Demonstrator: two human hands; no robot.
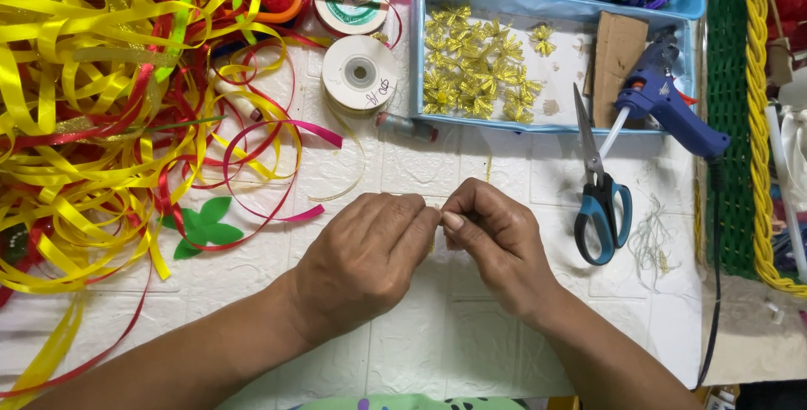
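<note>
Both hands are meeting over the middle of the white table [471, 351], fingertips pinching together around something tiny, prob. a bit of thin gold ribbon; it's almost fully hidden betw. the fingers, so what exactly it is can't be told. Biggest risk as I'm judging it: the piece is so small that any slack in the pinch is letting it drop onto the pale tabletop, where it'd be hard to spot. Also the hot glue gun [668, 103] is lying just beside the tray w/ its nozzle pointing toward the scissors [598, 200]; a careless reach to the right is risking a burn or a snag on the cord. The loose ribbon pile [92, 124] at left is sprawling near the left forearm, so a sweep of that arm could be dragging strands into the work. Left hand [366, 263] is curling nearly closed, knuckles up, thumb and forefinger pressing at the tip toward the right. Right hand [496, 246] is mirroring it, fingers folded in, thumbnail showing, gripping the same small bit. Both wrists are angling inward, forearms coming up from the bottom edge. Beyond them, the blue tray [418, 57] is holding finished gold bows [479, 74], w/ two ribbon spools [360, 72] just left of it.
</note>
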